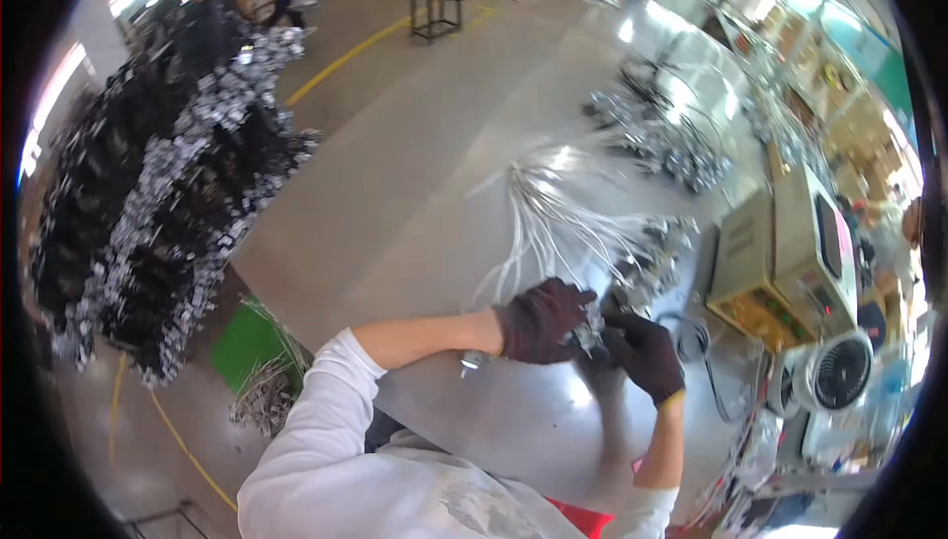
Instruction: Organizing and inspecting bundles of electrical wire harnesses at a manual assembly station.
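Both my hands wear dark knit gloves and meet over the near part of the metal table [395,174]. My left hand [543,322] is closed, its fingers at a small silvery metal piece [590,330]. Against the other side of that piece, my right hand [647,353] is closed as well. The piece is partly hidden by my fingers, so its exact kind does not show. Just beyond my hands lies a fanned bundle of pale thin cables [563,218]. Metal fittings [667,253] are heaped at its right end.
A second heap of metal fittings with dark cables [662,139] lies farther back. To the right stand a beige boxy machine [780,258] and a small fan [837,371]. Black cables with metal ends hang in a large mass [168,184] at left. A stool [434,1] stands beyond the table.
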Action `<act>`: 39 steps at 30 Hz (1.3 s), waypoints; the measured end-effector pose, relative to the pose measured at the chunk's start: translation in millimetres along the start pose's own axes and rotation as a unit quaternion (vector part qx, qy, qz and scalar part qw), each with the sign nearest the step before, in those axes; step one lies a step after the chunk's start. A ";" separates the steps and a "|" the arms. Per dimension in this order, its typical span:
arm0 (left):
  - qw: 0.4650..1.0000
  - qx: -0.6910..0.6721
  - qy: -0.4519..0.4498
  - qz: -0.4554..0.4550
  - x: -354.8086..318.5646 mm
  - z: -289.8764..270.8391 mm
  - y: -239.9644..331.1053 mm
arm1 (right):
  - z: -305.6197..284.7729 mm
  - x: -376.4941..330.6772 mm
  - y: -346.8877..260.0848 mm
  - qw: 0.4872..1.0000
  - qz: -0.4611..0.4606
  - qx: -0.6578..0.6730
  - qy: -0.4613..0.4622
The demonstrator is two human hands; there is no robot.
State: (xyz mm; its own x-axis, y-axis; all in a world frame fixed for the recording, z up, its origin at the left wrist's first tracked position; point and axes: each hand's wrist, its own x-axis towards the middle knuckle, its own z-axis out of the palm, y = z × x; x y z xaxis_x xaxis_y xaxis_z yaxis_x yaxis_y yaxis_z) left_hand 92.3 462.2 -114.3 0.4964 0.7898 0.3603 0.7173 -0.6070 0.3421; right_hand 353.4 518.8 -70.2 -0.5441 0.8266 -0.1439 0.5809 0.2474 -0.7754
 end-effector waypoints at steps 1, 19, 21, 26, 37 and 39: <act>0.999 -0.014 -0.017 -0.026 3.8 3.5 0.3 | -10.4 -5.7 -20.5 0.996 0.042 0.071 0.023; 1.000 -0.023 -0.008 0.001 5.6 12.0 -5.4 | -32.8 53.8 -10.3 0.956 -0.103 -0.185 0.201; 1.000 -0.024 -0.013 0.008 4.7 9.0 -4.8 | -36.7 51.5 -20.1 0.946 -0.072 -0.255 0.187; 0.999 -0.030 -0.043 0.000 6.8 3.4 -2.5 | -33.0 40.9 -26.6 0.930 -0.130 -0.266 0.217; 0.996 -0.032 -0.070 0.048 3.3 -10.0 -13.8 | -13.2 23.3 -61.4 0.930 -0.101 -0.268 0.233; 0.996 -0.034 -0.069 0.048 -0.7 -9.0 -16.2 | -10.0 23.9 -59.8 0.923 -0.139 -0.274 0.233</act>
State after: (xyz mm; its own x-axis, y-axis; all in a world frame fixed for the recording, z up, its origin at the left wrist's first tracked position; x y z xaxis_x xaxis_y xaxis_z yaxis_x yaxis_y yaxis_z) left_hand 76.0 470.7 -112.2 0.6261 0.7302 0.2736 0.6312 -0.6806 0.3720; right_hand 311.7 528.9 -21.1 -0.4730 0.7888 0.3924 0.7466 0.5954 -0.2969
